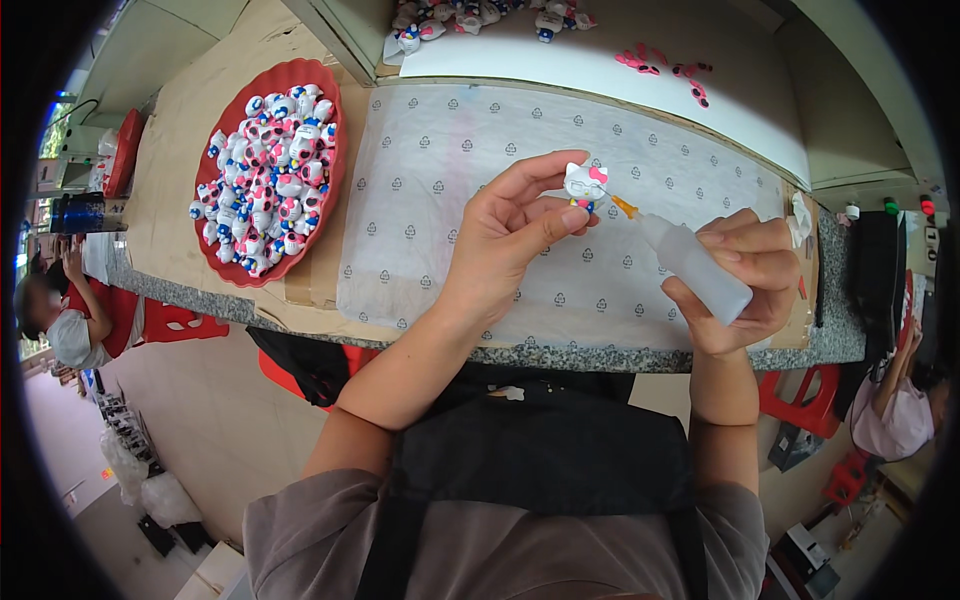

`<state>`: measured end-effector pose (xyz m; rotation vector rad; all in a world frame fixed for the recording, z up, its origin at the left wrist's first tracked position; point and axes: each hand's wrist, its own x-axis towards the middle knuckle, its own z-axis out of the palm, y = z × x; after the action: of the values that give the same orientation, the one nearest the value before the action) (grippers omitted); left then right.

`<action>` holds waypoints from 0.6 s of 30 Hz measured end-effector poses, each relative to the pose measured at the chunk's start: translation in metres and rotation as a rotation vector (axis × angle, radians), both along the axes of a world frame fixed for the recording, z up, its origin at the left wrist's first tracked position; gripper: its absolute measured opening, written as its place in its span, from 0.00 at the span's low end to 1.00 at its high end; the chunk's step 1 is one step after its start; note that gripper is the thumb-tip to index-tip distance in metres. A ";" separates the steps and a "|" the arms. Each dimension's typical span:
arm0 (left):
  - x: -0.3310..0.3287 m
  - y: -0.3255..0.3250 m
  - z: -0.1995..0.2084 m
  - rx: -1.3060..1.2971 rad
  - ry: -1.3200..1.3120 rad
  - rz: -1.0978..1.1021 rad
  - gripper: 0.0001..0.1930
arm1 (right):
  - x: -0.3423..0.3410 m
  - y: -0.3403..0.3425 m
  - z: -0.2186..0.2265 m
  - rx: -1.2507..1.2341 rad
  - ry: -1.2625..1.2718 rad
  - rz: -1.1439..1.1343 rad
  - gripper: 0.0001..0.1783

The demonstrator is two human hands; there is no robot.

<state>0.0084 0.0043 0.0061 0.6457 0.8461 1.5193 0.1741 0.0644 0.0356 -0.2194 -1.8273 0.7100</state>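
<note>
Between the thumb and fingers of my left hand [520, 220] is a small white cat figurine [586, 184] with a pink bow, glasses and a blue and pink body. It is held upright, its face toward me, above the worktop. My right hand [750, 270] is closed around a translucent squeeze bottle [700, 268]. The bottle is tilted, and its thin orange nozzle [625, 207] points up and left at the figurine's side. The tip is very close to the figurine; whether it touches, I cannot tell.
A red scalloped tray [338, 140] heaped with similar figurines stands at the left. White printed sheeting [430, 240] covers the worktop. On the shelf [560, 58] behind lie more figurines [465, 15] and small pink pieces [690, 85]. Two people sit farther off, one on each side.
</note>
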 end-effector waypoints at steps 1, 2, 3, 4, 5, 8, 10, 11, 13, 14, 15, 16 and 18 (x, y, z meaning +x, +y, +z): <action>0.000 0.000 0.000 0.012 -0.007 0.006 0.21 | 0.000 0.000 0.000 -0.003 0.001 0.001 0.26; 0.000 0.001 0.000 0.017 -0.007 0.005 0.21 | 0.000 0.000 0.000 -0.004 0.001 0.000 0.26; -0.001 0.001 -0.001 0.016 -0.004 -0.018 0.21 | 0.000 -0.001 0.000 0.001 0.001 0.000 0.26; -0.001 0.001 -0.001 0.016 -0.001 -0.041 0.20 | 0.000 -0.002 0.000 -0.014 0.001 0.001 0.26; -0.001 0.001 -0.002 0.022 0.000 -0.038 0.20 | 0.000 -0.002 0.000 -0.029 0.004 0.006 0.26; -0.002 0.000 -0.003 0.017 0.012 -0.029 0.20 | 0.001 -0.004 0.002 -0.046 -0.023 0.014 0.25; -0.003 0.000 -0.003 0.002 -0.008 -0.037 0.20 | 0.001 -0.005 0.002 -0.051 -0.024 0.011 0.25; -0.002 -0.001 -0.002 0.014 0.000 -0.039 0.20 | 0.002 -0.005 0.002 -0.052 -0.019 0.006 0.25; 0.000 -0.003 0.000 -0.007 0.001 -0.035 0.20 | 0.005 -0.006 0.003 -0.042 -0.007 -0.001 0.25; 0.000 -0.003 -0.001 -0.012 -0.001 -0.034 0.20 | 0.005 -0.007 0.003 -0.064 -0.043 -0.035 0.23; -0.001 -0.002 -0.002 -0.011 -0.002 -0.037 0.20 | 0.005 -0.007 0.002 -0.086 -0.078 -0.068 0.22; -0.001 -0.001 -0.003 -0.007 0.002 -0.043 0.20 | 0.005 -0.006 0.001 -0.085 -0.078 -0.071 0.22; -0.001 -0.002 -0.003 -0.006 0.008 -0.044 0.20 | 0.003 -0.003 0.000 -0.043 -0.002 -0.022 0.25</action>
<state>0.0073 0.0023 0.0036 0.6629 0.8374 1.4749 0.1769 0.0611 0.0355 -0.2688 -1.8102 0.7346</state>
